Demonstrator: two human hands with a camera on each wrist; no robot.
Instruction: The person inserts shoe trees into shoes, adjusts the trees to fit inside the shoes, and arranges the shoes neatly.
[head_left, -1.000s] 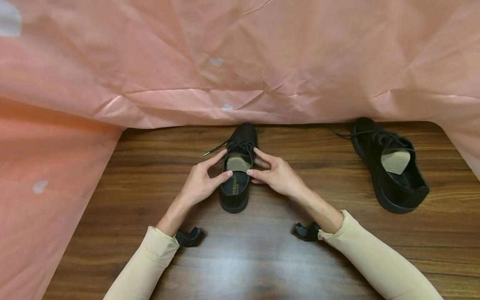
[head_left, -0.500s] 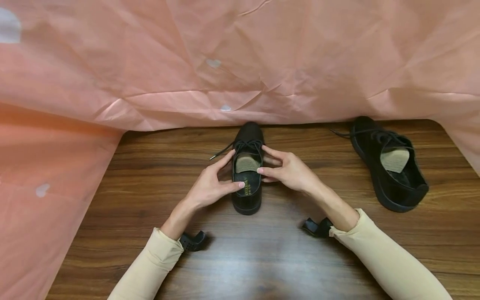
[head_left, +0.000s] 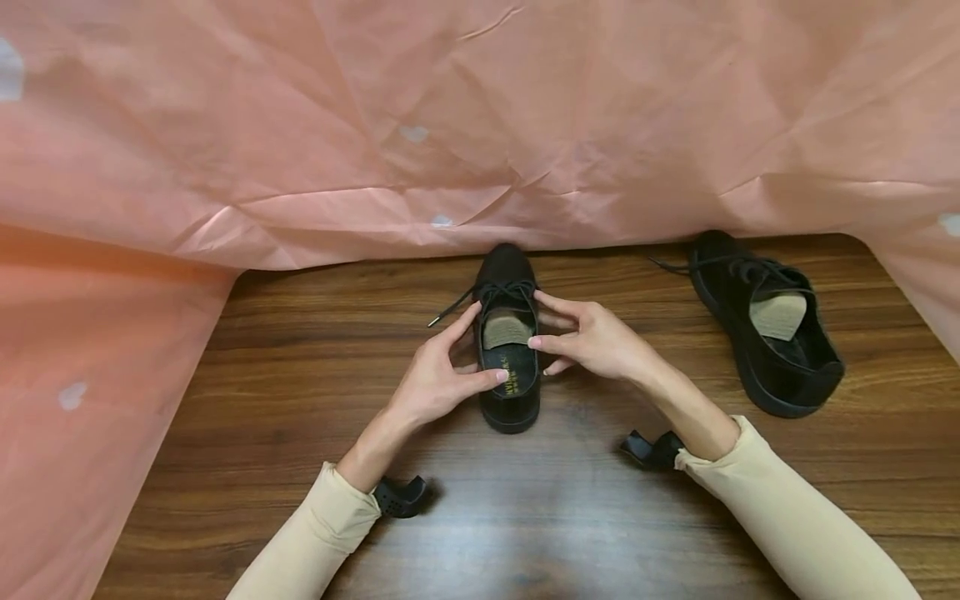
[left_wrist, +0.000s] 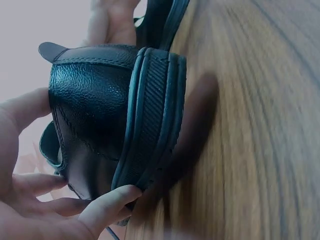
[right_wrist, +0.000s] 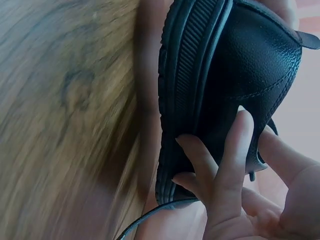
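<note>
A black lace-up shoe points toe-away in the middle of the head view, a beige pad inside its opening. My left hand grips its left side, thumb over the collar at the heel part and fingers along the outside. From the right, my right hand holds the other side, thumb at the rim near the pad. In the left wrist view the shoe's heel and ribbed sole show close above the table. Fingers lie against the leather in the right wrist view.
A second black shoe, also with a beige pad, stands to the right on the wooden table. One lace of the held shoe sticks out leftward. Pink sheeting hangs along the back and left.
The held shoe has shifted right, both hands going with it. My left thumb has slid back toward the heel. The second shoe stays on the table.
</note>
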